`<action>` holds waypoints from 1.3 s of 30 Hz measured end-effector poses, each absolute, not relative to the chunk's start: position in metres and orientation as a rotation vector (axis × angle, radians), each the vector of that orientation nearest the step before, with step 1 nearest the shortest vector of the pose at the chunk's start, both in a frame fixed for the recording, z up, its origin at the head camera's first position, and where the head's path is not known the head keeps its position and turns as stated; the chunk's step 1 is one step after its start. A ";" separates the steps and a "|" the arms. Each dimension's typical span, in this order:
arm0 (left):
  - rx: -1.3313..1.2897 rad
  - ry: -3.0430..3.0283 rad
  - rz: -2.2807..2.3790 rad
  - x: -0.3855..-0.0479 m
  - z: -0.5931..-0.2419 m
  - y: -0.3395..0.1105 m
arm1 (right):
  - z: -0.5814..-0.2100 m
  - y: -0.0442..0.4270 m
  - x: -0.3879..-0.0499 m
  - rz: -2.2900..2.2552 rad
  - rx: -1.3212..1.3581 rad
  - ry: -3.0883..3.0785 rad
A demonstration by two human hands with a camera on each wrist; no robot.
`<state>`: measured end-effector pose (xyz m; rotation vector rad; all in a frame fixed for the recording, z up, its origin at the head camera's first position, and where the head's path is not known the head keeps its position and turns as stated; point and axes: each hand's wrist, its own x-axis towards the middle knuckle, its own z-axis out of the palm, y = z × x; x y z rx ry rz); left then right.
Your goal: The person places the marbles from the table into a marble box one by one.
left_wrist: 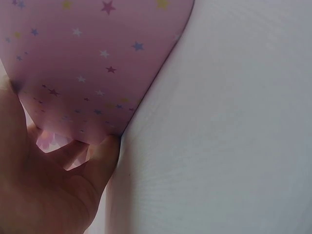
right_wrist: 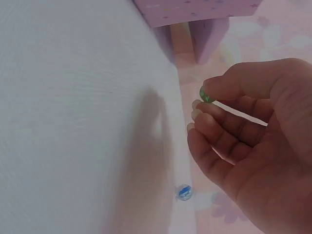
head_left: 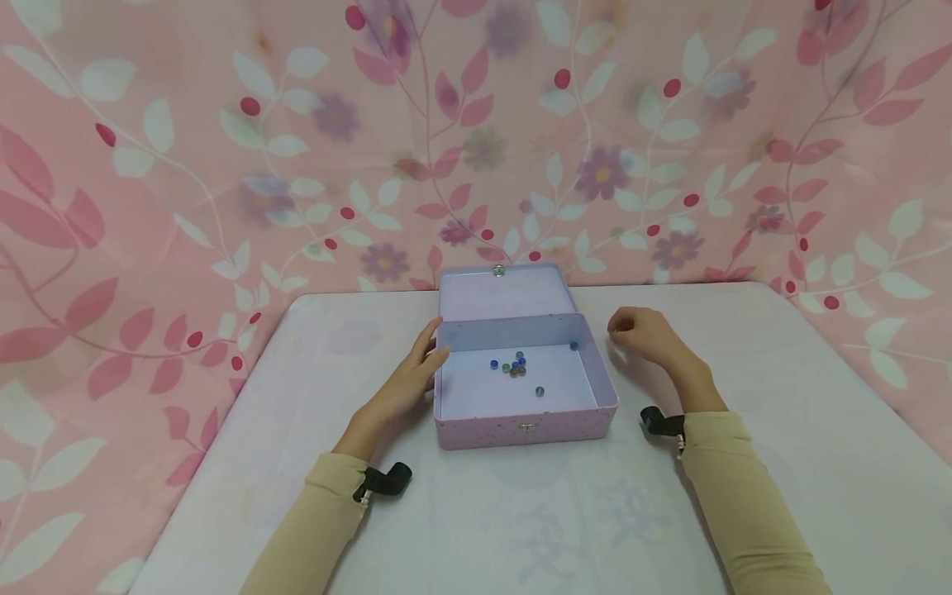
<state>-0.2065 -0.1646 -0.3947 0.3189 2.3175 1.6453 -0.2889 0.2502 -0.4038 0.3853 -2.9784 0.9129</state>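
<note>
An open lilac tin box (head_left: pixel 526 428) stands on the table, its hinged lid (head_left: pixel 509 296) tipped back behind it. Several small glass marbles (head_left: pixel 540 391), blue, green and brownish, lie on its floor. My left hand (head_left: pixel 402 388) grips the box's left wall, thumb at the rim and fingers outside. The left wrist view shows these fingers against the star-printed wall (left_wrist: pixel 97 58). To the right of the box, my right hand (head_left: pixel 645 332) hovers over the table. In the right wrist view it pinches a green marble (right_wrist: pixel 206 95) between thumb and fingers, apart from the box.
A clear marble with blue swirls (right_wrist: pixel 184 192) is on the table near my right hand, seen in the right wrist view. The white-covered table (head_left: pixel 521 512) ends at the back against a pink floral cloth (head_left: pixel 461 140). Metal clasps sit on the lid and box front.
</note>
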 end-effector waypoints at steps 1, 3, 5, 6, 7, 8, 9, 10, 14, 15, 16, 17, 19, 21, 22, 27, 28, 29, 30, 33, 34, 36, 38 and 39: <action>0.317 2.318 1.646 -0.206 -0.394 -0.165 | -0.402 0.250 -0.288 0.925 0.388 -2.966; 0.311 2.319 1.646 -0.206 -0.394 -0.165 | -0.400 0.249 -0.287 0.948 0.383 -2.948; 0.305 2.320 1.645 -0.206 -0.394 -0.165 | -0.397 0.248 -0.286 0.968 0.378 -2.930; 0.302 2.320 1.645 -0.205 -0.394 -0.165 | -0.396 0.247 -0.286 0.978 0.378 -2.922; 0.300 2.320 1.645 -0.205 -0.394 -0.165 | -0.394 0.246 -0.286 0.987 0.378 -2.913; 0.298 2.319 1.646 -0.205 -0.394 -0.165 | -0.393 0.246 -0.285 0.989 0.378 -2.907; 0.297 2.318 1.646 -0.205 -0.394 -0.165 | -0.391 0.246 -0.285 0.995 0.377 -2.901; 0.298 2.319 1.646 -0.205 -0.394 -0.165 | -0.389 0.245 -0.284 1.001 0.374 -2.897; 0.304 2.324 1.647 -0.206 -0.395 -0.165 | -0.379 0.244 -0.281 1.024 0.362 -2.875; 0.307 2.327 1.647 -0.206 -0.395 -0.165 | -0.376 0.244 -0.279 1.040 0.363 -2.865; 0.311 2.329 1.647 -0.207 -0.395 -0.166 | -0.373 0.243 -0.278 1.050 0.365 -2.856; 0.312 2.331 1.647 -0.207 -0.396 -0.166 | -0.371 0.242 -0.277 1.062 0.369 -2.845; 0.316 2.331 1.648 -0.208 -0.396 -0.166 | -0.366 0.241 -0.275 1.090 0.376 -2.829; 0.316 2.337 1.649 -0.211 -0.401 -0.167 | -0.363 0.240 -0.274 1.111 0.383 -2.817; 0.319 2.343 1.652 -0.213 -0.406 -0.168 | -0.362 0.239 -0.273 1.116 0.383 -2.813; 0.332 2.384 1.676 -0.225 -0.430 -0.170 | -0.356 0.232 -0.268 1.152 0.377 -2.805; 0.339 2.392 1.676 -0.224 -0.430 -0.170 | -0.354 0.229 -0.267 1.161 0.385 -2.802; 0.339 2.396 1.676 -0.224 -0.430 -0.169 | -0.353 0.227 -0.266 1.165 0.391 -2.801; 0.336 2.395 1.679 -0.223 -0.429 -0.169 | -0.352 0.225 -0.265 1.173 0.402 -2.798; 0.343 2.380 1.684 -0.223 -0.428 -0.169 | -0.353 0.219 -0.264 1.177 0.458 -2.788; 0.347 2.372 1.685 -0.223 -0.428 -0.169 | -0.354 0.217 -0.264 1.178 0.476 -2.788; 0.346 2.352 1.695 -0.224 -0.428 -0.169 | -0.356 0.213 -0.263 1.198 0.521 -2.787; 0.351 2.339 1.696 -0.224 -0.428 -0.169 | -0.357 0.208 -0.262 1.221 0.560 -2.791; 0.348 2.339 1.698 -0.224 -0.428 -0.168 | -0.357 0.206 -0.261 1.235 0.578 -2.794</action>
